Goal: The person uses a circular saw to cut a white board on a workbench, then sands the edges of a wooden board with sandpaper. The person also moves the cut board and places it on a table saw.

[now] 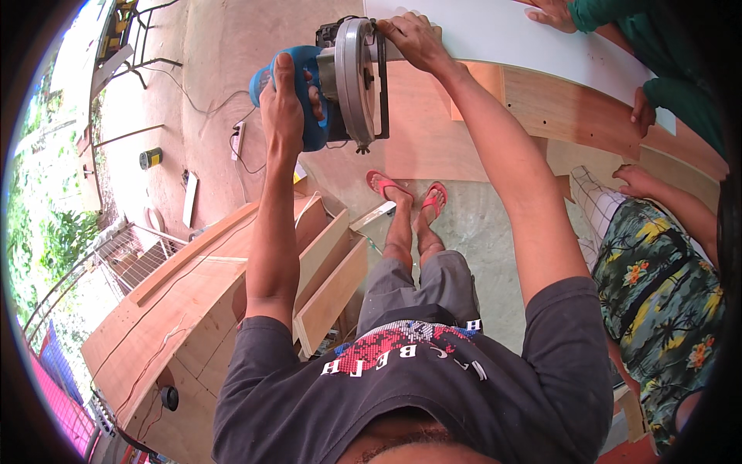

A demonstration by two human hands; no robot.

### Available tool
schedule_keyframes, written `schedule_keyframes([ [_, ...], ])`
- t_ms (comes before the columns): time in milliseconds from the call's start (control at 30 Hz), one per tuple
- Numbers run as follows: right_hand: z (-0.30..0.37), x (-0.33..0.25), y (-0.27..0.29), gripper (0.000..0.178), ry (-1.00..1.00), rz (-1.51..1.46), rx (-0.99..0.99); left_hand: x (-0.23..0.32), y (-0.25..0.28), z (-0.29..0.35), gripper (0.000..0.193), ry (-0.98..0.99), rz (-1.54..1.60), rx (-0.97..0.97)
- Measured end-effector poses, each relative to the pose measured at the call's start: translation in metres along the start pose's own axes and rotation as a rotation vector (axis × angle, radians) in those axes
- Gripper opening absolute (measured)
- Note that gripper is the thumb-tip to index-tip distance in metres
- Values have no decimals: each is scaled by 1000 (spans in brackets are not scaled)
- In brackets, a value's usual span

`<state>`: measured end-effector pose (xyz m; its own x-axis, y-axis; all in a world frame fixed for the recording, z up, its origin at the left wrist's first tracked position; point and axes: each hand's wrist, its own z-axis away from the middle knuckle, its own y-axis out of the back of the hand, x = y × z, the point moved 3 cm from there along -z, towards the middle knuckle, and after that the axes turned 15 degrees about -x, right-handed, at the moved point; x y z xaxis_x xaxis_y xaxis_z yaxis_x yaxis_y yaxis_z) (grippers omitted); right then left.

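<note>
Near the top centre, a circular saw [357,85] with a blue body and grey round guard is held up over the end of a white-faced board [495,31]. My left hand [284,100] is closed around its blue rear handle, thumb on top. My right hand [417,40] reaches across to the saw's right side. Its fingers are bent at the edge of the dark base plate, beside the board's end. The blade is mostly hidden by the guard, and the contact between saw and board cannot be made out.
A person in green sleeves [661,93] rests hands on the white board. Another person in a patterned shirt [657,294] is at right. Plywood boxes [185,332] stand at lower left. A cord [201,108] and power strip [239,141] lie on the floor, with a can [151,158] nearby.
</note>
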<state>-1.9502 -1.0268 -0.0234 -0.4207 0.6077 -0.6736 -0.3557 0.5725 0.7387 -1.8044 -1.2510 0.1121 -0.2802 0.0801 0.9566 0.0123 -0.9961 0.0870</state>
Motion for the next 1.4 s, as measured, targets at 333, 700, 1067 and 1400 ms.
schedule_keyframes([
  [333,-7,10,-2,63,33,24,3,3,-3,-5,72,-9,16,2],
  [700,-9,6,-3,63,-20,14,-7,3,-1,-9,73,1,5,17],
  [1067,-20,14,1,67,10,-7,-51,7,-3,-14,74,-7,11,8],
  [1400,-17,2,10,71,-171,-7,-133,8,-4,-18,70,0,36,14],
])
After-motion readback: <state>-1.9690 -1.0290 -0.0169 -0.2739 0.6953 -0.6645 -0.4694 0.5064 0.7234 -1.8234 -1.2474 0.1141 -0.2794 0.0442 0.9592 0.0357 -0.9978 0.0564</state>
